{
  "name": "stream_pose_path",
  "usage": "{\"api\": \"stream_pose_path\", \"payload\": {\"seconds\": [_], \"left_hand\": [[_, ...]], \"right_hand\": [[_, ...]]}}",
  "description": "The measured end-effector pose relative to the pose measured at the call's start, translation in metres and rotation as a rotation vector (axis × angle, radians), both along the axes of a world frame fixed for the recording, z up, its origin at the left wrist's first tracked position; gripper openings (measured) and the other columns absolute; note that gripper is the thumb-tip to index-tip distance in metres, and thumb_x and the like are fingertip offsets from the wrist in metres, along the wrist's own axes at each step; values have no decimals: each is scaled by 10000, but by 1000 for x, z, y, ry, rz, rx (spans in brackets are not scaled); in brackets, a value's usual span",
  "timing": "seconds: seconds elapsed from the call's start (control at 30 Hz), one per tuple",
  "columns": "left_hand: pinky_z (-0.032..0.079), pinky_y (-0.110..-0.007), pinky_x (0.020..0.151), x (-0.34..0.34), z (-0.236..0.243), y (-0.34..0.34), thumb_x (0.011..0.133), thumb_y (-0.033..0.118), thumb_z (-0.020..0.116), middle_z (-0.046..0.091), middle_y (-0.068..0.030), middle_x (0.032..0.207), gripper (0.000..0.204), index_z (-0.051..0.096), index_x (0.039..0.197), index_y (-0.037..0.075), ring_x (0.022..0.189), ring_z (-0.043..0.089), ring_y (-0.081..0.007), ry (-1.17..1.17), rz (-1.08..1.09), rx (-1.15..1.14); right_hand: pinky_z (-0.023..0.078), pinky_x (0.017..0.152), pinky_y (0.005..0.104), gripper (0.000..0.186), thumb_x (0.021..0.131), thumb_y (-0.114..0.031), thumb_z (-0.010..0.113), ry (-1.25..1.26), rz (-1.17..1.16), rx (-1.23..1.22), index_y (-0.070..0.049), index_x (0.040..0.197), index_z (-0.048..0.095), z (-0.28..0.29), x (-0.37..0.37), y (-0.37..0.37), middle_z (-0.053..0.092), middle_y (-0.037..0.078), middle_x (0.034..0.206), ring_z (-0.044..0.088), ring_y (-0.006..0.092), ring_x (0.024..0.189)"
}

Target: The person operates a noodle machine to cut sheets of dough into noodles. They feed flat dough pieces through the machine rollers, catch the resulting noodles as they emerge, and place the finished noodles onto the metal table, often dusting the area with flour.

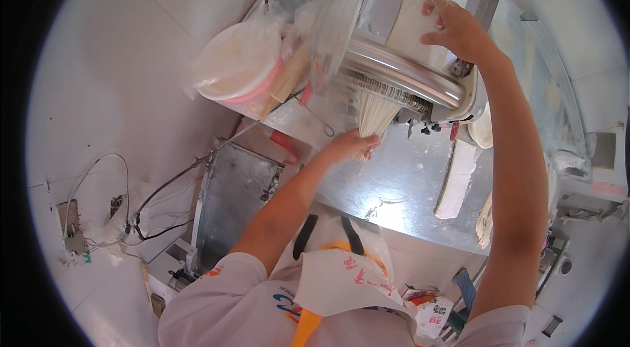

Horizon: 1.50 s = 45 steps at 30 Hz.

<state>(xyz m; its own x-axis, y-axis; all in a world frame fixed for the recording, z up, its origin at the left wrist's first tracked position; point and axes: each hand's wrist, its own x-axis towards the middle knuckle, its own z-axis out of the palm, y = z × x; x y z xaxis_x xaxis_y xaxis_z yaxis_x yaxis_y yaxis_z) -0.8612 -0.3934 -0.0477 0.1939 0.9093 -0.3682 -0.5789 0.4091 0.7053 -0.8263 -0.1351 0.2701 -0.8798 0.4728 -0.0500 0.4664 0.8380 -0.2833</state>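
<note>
A sheet of dough [412, 16] lies on the sloping feed tray [380, 9] of a noodle machine, and its lower end meets the steel roller [407, 70]. My right hand [456, 29] rests over the sheet with fingers bent and apart. Below the roller, the grooved cutter [387, 90] lets out a bundle of cut noodles [376, 116]. My left hand [354, 145] is closed around the lower part of that bundle, just above the steel table [354, 183].
A flat dough strip [457, 180] lies on the table's right side, near more noodles [484, 222] at the edge. A bagged round tub [239, 61] stands left of the machine, beside a wooden rolling pin [285, 84]. Cables [197, 162] run along the left wall.
</note>
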Motion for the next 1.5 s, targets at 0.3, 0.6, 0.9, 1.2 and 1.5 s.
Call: {"api": "stream_pose_path", "payload": {"seconds": [0.3, 0.6, 0.9, 1.2, 1.5], "left_hand": [[544, -320, 705, 26, -7, -23, 1013, 369, 676, 568, 5, 879, 317, 603, 1037, 62, 723, 569, -116, -104, 69, -28], [532, -309, 672, 43, -2, -50, 1015, 300, 675, 595, 3, 882, 238, 614, 1065, 75, 751, 583, -109, -154, 87, -87], [523, -321, 674, 58, 17, -80, 1010, 273, 681, 563, 4, 865, 214, 596, 1056, 82, 726, 565, -121, -214, 171, -138], [490, -327, 668, 70, 31, -108, 1023, 259, 668, 518, 28, 820, 189, 561, 1045, 104, 706, 510, -105, -219, 193, -191], [516, -324, 681, 74, 30, -130, 1038, 280, 646, 526, 32, 813, 204, 558, 998, 100, 707, 532, -105, -215, 195, -228]], "right_hand": [[489, 937, 451, 493, 781, -182, 812, 42, -24, -72, -106, 1182, 535, -9, 9, -2, 625, 144, 1146, 602, 348, 1076], [490, 906, 452, 419, 836, -200, 772, 46, 5, 29, -91, 1167, 540, -19, 18, -2, 628, 188, 1064, 623, 349, 1018], [491, 934, 453, 336, 871, -140, 723, 142, 65, 18, -93, 1157, 553, -32, 24, -5, 633, 194, 1115, 623, 373, 1057], [505, 957, 469, 295, 902, -180, 655, 116, 38, 8, -79, 1169, 582, -38, 25, -11, 662, 208, 1162, 616, 410, 1145], [509, 874, 481, 256, 942, -169, 657, 620, -42, -14, -47, 1157, 590, -28, 77, -104, 674, 194, 990, 644, 387, 1021]]}}
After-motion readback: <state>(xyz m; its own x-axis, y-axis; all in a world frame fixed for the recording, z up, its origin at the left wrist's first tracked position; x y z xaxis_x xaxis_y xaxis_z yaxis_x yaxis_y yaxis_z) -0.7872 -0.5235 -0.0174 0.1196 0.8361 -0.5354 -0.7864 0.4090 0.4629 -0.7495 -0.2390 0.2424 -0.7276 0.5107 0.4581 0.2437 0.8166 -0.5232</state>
